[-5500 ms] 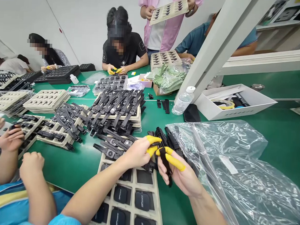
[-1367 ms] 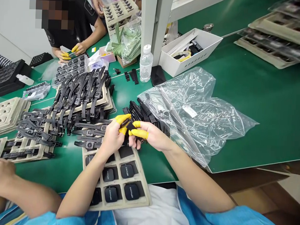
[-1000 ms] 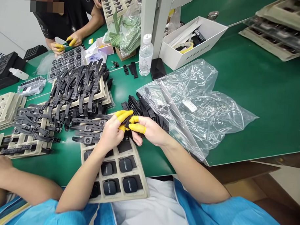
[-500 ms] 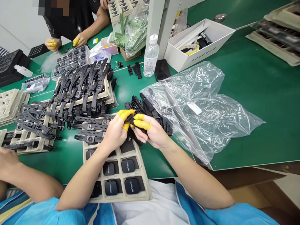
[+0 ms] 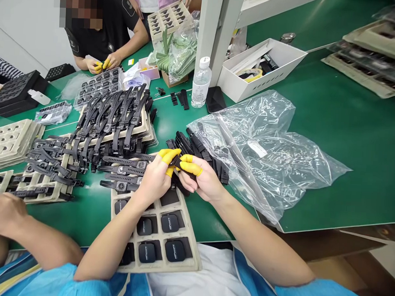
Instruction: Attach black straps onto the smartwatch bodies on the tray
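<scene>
- Yellow finger cots (image 5: 191, 168) cover several fingertips; the left hand (image 5: 155, 177) has its fingers clamped on a small dark piece (image 5: 174, 162), the right hand (image 5: 207, 180) on a black strap (image 5: 185, 171).
- Strap and piece meet between the two sets of fingertips, above the tray's far end (whether they are joined, I cannot tell).
- Below, a pale compartment tray (image 5: 180, 267) overhangs the near table edge, with black square cases (image 5: 175, 251) in several compartments.
- Black-strapped watches (image 5: 121, 186) lie side by side across its far end.
- Just beyond the hands, loose black straps (image 5: 197, 143) lie heaped, some under a clear plastic bag (image 5: 278, 161).
- To the left, more watches drape over stacked trays (image 5: 149, 133).
- Farther off stand a water bottle (image 5: 200, 87), a dark phone (image 5: 216, 100) lying flat beside it, and a white box (image 5: 243, 90).
- Across the green table (image 5: 341, 110), a co-worker's hands (image 5: 113, 61) work in yellow cots.
</scene>
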A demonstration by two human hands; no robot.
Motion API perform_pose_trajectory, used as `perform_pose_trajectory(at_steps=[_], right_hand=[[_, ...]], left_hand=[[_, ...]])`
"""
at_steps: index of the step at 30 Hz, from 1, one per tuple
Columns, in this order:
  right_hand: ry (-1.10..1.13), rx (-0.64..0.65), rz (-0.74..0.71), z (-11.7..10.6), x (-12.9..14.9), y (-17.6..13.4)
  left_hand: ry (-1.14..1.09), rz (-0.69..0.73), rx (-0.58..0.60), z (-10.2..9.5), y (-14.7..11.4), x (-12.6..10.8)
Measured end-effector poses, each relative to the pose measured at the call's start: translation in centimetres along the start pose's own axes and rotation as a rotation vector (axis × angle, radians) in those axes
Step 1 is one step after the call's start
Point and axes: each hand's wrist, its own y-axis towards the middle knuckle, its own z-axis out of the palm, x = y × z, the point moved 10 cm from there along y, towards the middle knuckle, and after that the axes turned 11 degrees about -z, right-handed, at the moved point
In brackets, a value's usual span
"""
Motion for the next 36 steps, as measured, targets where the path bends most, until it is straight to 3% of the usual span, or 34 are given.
perform_pose_trajectory(at_steps=[8, 14, 25, 36], right_hand=[[0.004, -0.002, 0.004, 0.0, 0.4, -0.1], [0.016, -0.005, 0.043, 0.0, 0.2, -0.2], [-0.126, -0.018, 0.056, -0.8, -0.5, -0.1], [-0.207, 0.033, -0.091, -0.8, 1.4, 0.0]], left_hand=[[-0.134, 0.041, 0.254, -0.4, -0.2, -1.2], [-0.098, 0.025, 0.208, -0.5, -0.2, -1.0], [0.206, 0.061, 0.171, 0.3, -0.4, -1.0], [-0.279, -0.087, 0.162, -0.5, 0.1, -0.4]])
